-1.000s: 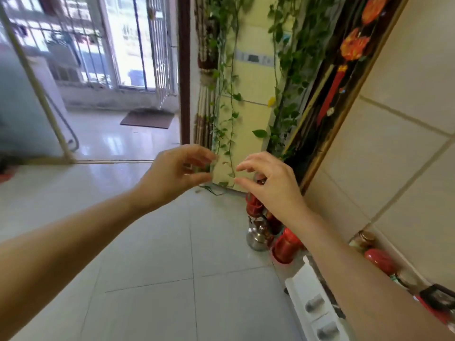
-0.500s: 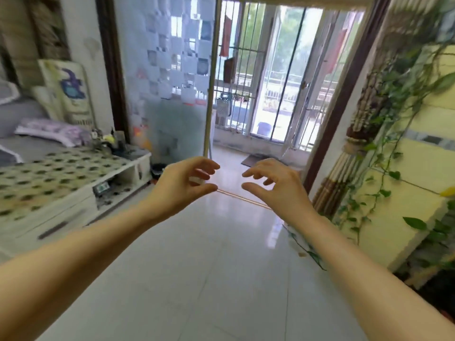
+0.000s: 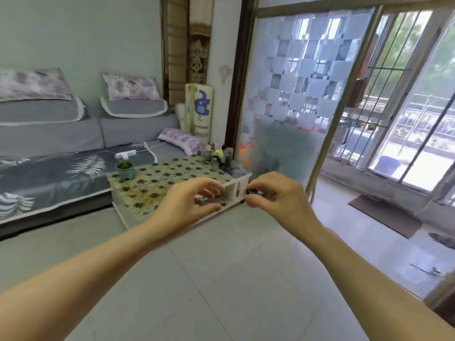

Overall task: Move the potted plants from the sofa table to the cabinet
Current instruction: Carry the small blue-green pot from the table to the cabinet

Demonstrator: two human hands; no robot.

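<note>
Green leaves fill a small teal potted plant point(image 3: 125, 170), standing upright on the near-left corner of the sofa table point(image 3: 157, 185), on the side closest to the sofa. Sofa table is low, white-framed, top covered in a pale cloth with a dark flower print; open white cubbies show at its right end. At the far right corner of the sofa table sits a cluster of small items point(image 3: 218, 156), jars and bits, too blurred to name. Both hands are raised in front of the sofa table, over the floor, well apart from the potted plant. Left hand point(image 3: 189, 201) is empty, fingers loosely curled, thumb and fingers parted, gripping nothing. Right hand point(image 3: 275, 195) is also empty, fingers bent inward toward the left hand, half-curled, nothing between them. The two hands sit near each other with a gap between the fingertips; both bare forearms reach in from the bottom edge. Behind the sofa table runs a grey sofa point(image 3: 61, 153) with purple floral cushions point(image 3: 131, 86) along the back, and a white power strip point(image 3: 126, 153) lies on the seat just behind the potted plant. Right of the sofa table stands a frosted checker-pattern glass door point(image 3: 295, 99), and further right a barred window. A brown doormat point(image 3: 384, 219) lies on the pale tiled floor point(image 3: 221, 279) to the right of the sofa table.
</note>
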